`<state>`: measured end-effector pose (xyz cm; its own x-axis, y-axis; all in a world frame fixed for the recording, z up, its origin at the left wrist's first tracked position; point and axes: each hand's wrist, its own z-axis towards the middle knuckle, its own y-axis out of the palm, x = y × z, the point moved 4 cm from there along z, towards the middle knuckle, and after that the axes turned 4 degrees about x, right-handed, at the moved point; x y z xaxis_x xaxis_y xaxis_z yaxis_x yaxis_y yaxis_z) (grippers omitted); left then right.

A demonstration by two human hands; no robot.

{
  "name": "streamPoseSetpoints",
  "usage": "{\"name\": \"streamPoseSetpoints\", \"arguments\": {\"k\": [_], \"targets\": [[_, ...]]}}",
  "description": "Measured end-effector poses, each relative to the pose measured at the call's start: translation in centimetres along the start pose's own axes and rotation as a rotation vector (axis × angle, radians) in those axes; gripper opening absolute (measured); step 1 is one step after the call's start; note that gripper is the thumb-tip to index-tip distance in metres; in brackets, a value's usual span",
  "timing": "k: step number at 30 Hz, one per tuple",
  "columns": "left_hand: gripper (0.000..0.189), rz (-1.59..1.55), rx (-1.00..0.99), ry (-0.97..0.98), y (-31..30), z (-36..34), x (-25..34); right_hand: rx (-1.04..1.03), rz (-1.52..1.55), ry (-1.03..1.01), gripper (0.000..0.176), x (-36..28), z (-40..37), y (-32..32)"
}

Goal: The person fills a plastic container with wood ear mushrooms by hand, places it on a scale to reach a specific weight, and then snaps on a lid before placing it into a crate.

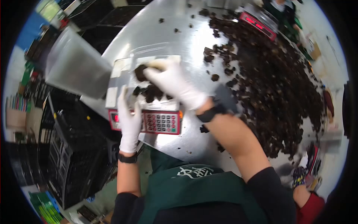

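Note:
A digital scale with a red keypad panel stands in front of me on the metal table. On its platform lies a clear plastic tray with several dark brown, lumpy mushroom-like pieces in it. My right hand, in a white glove, is over the tray, its fingers closed on one dark brown piece. My left hand, also gloved in white, rests at the tray's near left corner, over part of the scale's display. Its fingers are stretched out and its thumb stands apart.
A big heap of the dark pieces covers the right of the metal table. Beyond it stands another scale near a person. To my left are a translucent bin and black crates. A red sleeve shows at lower right.

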<state>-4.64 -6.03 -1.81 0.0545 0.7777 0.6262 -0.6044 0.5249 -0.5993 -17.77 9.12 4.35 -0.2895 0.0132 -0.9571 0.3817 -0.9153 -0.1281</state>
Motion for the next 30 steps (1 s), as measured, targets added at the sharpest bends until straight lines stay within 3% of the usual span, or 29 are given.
{"name": "streamPoseSetpoints", "arguments": {"k": [1,2,3,5,6,9,11,13,14,15,18,19,23,25,27,30], "targets": [[0.07,-0.134,-0.009,-0.103,0.3,-0.2,0.3,0.066,-0.269,-0.212,0.022,1.1,0.1,1.5],[0.073,-0.111,-0.001,-0.057,0.6,-0.2,1.0,0.166,-0.555,-0.604,0.019,1.6,-0.3,2.9],[0.076,-0.086,0.006,-0.011,0.8,-0.2,1.5,-0.032,-0.781,-0.407,0.02,3.4,-0.2,4.9],[0.075,-0.129,-0.083,-0.011,1.4,-0.2,1.8,-0.131,-0.926,-0.351,0.037,4.4,-1.8,6.7],[0.074,0.026,-0.093,0.068,1.5,-0.3,1.1,-0.165,-0.931,-0.367,0.043,3.9,-2.3,6.8],[0.064,-0.002,-0.135,0.073,1.6,-0.7,0.1,-0.019,-0.676,-0.502,0.044,0.5,-4.0,3.4],[0.057,0.204,-0.193,0.173,1.4,-0.4,1.5,0.093,-0.558,-0.524,0.043,0.3,-4.8,-1.6],[0.052,0.263,-0.218,0.202,1.4,-0.4,1.2,0.115,-0.52,-0.324,0.044,3.8,-5.9,-7.7],[0.052,0.255,-0.223,0.199,1.4,-0.4,1.2,0.073,-0.697,-0.108,0.05,4.8,-7.3,-10.6],[0.053,0.248,-0.227,0.199,1.4,-0.3,1.2,0.082,-0.758,-0.04,0.058,8.5,-9.6,-12.5],[0.054,0.206,-0.2,0.179,1.6,-0.5,1.3,-0.206,-0.929,0.086,0.069,12.7,-15.8,-13.3],[0.055,0.183,-0.166,0.176,1.5,-0.5,1.4,-0.186,-1.034,-0.143,0.051,12.2,-17.3,-12.8],[0.058,0.165,-0.014,0.24,0.9,-1.2,4.0,0.151,-0.705,0.023,0.008,15.0,-19.0,-14.4],[0.058,0.231,0.057,0.393,0.2,-1.9,6.8,0.256,-0.491,0.183,0.007,14.0,-19.1,-16.1],[0.056,0.076,-0.016,0.518,0.7,-3.8,8.9,0.345,-0.54,0.137,0.009,12.0,-20.0,-18.2],[0.048,-0.066,-0.509,0.514,5.0,-7.3,11.2,0.424,-0.616,0.304,0.015,9.4,-22.9,-20.6]]}}
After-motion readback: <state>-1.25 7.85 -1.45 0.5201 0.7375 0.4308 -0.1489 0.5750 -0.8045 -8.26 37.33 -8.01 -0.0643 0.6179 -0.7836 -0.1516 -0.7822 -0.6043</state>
